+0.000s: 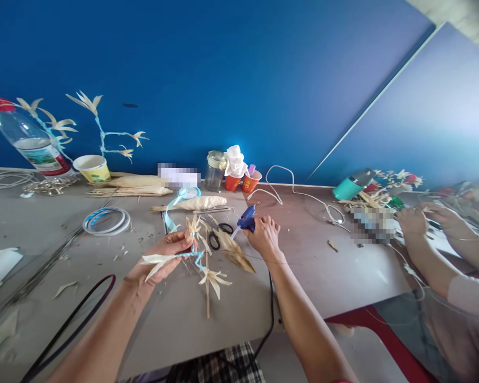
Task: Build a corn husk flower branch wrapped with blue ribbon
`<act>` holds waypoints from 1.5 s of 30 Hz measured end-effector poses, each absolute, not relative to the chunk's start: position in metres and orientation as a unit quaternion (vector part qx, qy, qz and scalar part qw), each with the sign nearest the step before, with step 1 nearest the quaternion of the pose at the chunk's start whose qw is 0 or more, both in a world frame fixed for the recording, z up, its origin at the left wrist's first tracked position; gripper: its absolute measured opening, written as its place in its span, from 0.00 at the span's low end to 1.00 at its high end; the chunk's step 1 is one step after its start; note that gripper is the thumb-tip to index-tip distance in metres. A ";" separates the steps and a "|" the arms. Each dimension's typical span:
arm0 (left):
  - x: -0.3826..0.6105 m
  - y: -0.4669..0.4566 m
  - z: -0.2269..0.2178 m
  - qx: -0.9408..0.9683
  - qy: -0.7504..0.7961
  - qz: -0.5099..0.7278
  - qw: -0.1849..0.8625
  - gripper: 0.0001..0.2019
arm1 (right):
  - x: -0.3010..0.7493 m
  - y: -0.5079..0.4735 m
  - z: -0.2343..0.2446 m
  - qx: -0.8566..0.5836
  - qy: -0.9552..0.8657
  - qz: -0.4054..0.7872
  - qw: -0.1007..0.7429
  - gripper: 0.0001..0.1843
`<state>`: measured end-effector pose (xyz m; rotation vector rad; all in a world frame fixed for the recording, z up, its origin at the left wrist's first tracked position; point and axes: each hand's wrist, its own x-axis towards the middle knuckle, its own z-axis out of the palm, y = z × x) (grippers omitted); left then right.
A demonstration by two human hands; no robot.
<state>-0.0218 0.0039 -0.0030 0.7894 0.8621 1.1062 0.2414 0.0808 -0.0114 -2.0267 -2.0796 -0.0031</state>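
My left hand [165, 255] is closed around a blue-wrapped stem with pale husk flowers [191, 255], held just above the table. My right hand [265, 236] grips a blue glue gun [245, 219], its nozzle pointing left toward the stem. The gun's black cord [271, 303] runs back off the table's front edge. Black-handled scissors [217, 234] lie between my hands, beside dry husk leaves [235, 252].
A grey table [335, 271] carries a light blue ribbon roll [187, 194], wire hoops [106, 221], a rolled husk [199, 203], paper cups [241, 181], a jar [215, 170], a plastic bottle [32, 143] and a finished flower branch [104, 133]. Another person's hands [423, 221] work at the right.
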 end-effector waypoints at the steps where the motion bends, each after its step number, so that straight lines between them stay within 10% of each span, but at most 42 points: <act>1: -0.021 0.004 -0.003 0.350 0.387 0.497 0.693 0.11 | 0.242 0.081 -0.012 -0.695 -0.710 0.002 0.112 0.24; 9: -0.022 0.004 -0.001 0.347 0.388 0.494 0.697 0.11 | 0.251 0.084 -0.016 -0.662 -0.735 0.101 0.101 0.27; 16: -0.021 0.001 0.004 0.353 0.399 0.490 0.690 0.11 | 0.256 0.073 0.004 -0.531 -0.697 0.302 0.375 0.24; 22: -0.017 0.000 0.005 0.372 0.395 0.468 0.697 0.12 | 0.233 0.047 0.011 -0.208 -0.650 0.682 0.262 0.32; 45: 0.008 -0.012 0.003 0.353 0.200 0.468 0.785 0.12 | 0.195 0.034 -0.019 -0.169 -0.478 0.828 0.240 0.13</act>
